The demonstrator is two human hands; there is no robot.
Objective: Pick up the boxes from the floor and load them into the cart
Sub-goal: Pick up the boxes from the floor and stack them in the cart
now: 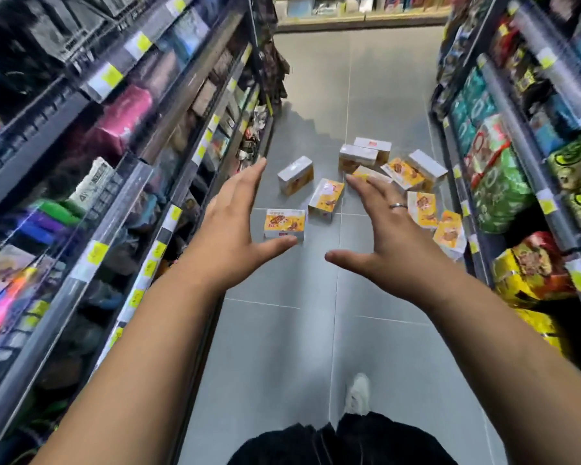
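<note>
Aisle floor (282, 347): open lane between left shelving (121, 182) and right shelving (530, 169). Snack boxes (326, 199): scattered on floor ahead, some at right shelving's base, one partly behind right hand (386, 229). Left hand (235, 216), right hand: fingers spread, empty. Shelf goods blurred.

Boxes (326, 199): around ten small cartons, white with yellow-orange print, scattered across the floor (316, 297), mid-aisle towards the right.
Nearest box (284, 223): flat, printed face up, leftmost and closest.
Grey-topped box (296, 175): plain side up, farther left.
Far pair (358, 158): touching, side by side.
Right cluster (423, 204): tumbled, overlapping, tilted.
</note>
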